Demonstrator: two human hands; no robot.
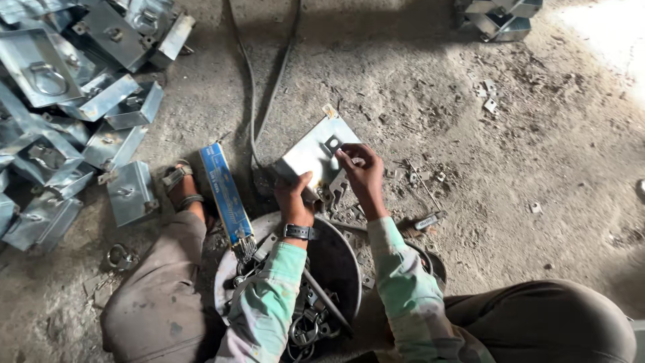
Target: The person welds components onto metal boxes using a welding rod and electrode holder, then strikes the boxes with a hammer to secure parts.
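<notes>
Left hand (293, 196) fingers clamp the lower edge of the galvanised sheet-metal plate (310, 156). Right hand (363, 176) fingers pinch a small square bracket (332, 143) against the plate face. Round pan (336, 259) of metal rings sits below both wrists; blue carton (225, 193) left of the left fingers.

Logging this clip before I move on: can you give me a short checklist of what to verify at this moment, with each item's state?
1. Left hand grips the metal plate at its lower edge: ok.
2. Right hand has its fingertips on the small bracket on the plate's face: ok.
3. Bracket seated flush on the plate: cannot tell, fingers cover part of it.
4. Round pan of loose metal parts lies just below the hands, within reach: ok.
5. Blue box lies beside the pan, apart from both hands: ok.
6. Floor around the work free of scraps: not ok, small metal bits lie scattered.
</notes>
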